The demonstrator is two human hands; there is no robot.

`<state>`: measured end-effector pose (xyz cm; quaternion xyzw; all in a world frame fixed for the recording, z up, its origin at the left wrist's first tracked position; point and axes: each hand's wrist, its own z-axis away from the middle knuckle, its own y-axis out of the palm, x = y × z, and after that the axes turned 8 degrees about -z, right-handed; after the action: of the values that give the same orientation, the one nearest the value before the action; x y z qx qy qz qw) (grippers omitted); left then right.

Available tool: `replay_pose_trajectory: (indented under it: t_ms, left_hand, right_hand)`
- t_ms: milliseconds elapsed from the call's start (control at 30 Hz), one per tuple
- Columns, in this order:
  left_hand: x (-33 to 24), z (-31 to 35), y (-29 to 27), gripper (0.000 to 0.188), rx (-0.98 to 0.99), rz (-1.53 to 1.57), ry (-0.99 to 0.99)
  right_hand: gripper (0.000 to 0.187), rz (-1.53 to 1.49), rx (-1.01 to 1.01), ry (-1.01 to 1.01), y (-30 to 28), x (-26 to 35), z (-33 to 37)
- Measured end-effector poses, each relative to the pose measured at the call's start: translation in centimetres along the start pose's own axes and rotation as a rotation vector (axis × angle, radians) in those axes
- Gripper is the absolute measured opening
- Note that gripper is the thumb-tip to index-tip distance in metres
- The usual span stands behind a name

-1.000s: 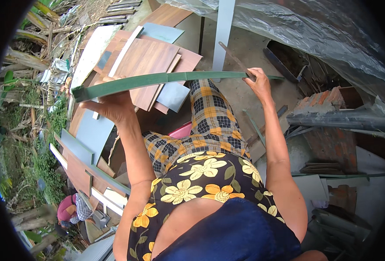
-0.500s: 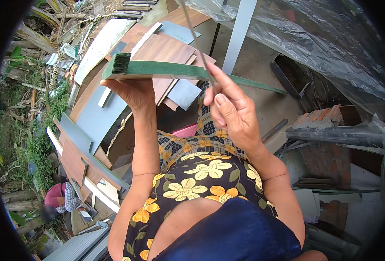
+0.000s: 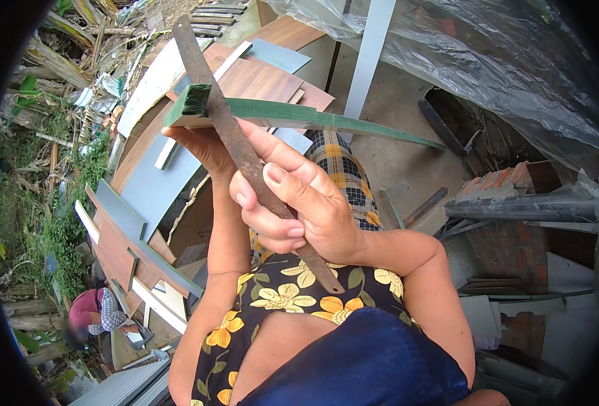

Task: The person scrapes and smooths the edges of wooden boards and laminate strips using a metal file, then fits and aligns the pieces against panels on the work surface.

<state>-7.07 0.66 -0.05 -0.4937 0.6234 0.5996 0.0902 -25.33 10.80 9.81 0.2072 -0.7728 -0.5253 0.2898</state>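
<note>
Crossing in front of a green bamboo strip (image 3: 279, 111) at the upper centre of the frame, a flat, rust-brown metal bar (image 3: 245, 159) is being held aslant by the right hand (image 3: 306, 203). The bar is being gripped firmly, its pitted surface passing between the thumb and the curled fingers; a small hole is being shown at its lower end. Whether bar and strip are touching cannot be told from this angle.

The strip is being supported near its thick end by the left hand (image 3: 208, 149), which is closed on it: the thumb is being pressed along the pale underside, while the other fingers are being hidden, so their exact curl cannot be told. A dark, rough-fibred, squarish cut face is being turned toward the viewer, and the smooth green length is being seen to taper toward the right of the frame.

Below the hands, plaid trousers (image 3: 343, 172) and a flower-printed top (image 3: 286, 298) are being worn. At the upper left, wood-grain boards (image 3: 262, 81) are being overlapped in a loose fan; at the upper right, wrinkled translucent plastic sheeting (image 3: 489, 68) is being displayed. A stooping co-worker (image 3: 86, 308) is being shown at the lower left.
</note>
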Motion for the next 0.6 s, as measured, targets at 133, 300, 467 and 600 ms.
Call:
replay_pose_trajectory:
  t_ms: [133,300,467,600]
  left_hand:
    - [-0.3,0.6,1.1,0.074,-0.009,-0.024,-0.016]
    - [-0.7,0.7,1.7,0.075,-0.027,-0.059,-0.015]
    - [-0.3,-0.6,1.9,0.08,-0.111,-0.051,0.057]
    - [-0.2,-1.0,1.6,0.085,-0.123,-0.088,0.069]
  right_hand:
    - [0.056,0.007,0.037,0.004,-0.7,-0.3,0.0]
    - [0.054,0.149,-0.09,-0.121,-1.7,-0.3,0.7]
    - [0.051,0.157,-0.26,-0.226,-4.6,1.4,2.4]
    - [0.05,0.21,-0.419,-0.365,-8.4,3.0,4.2]
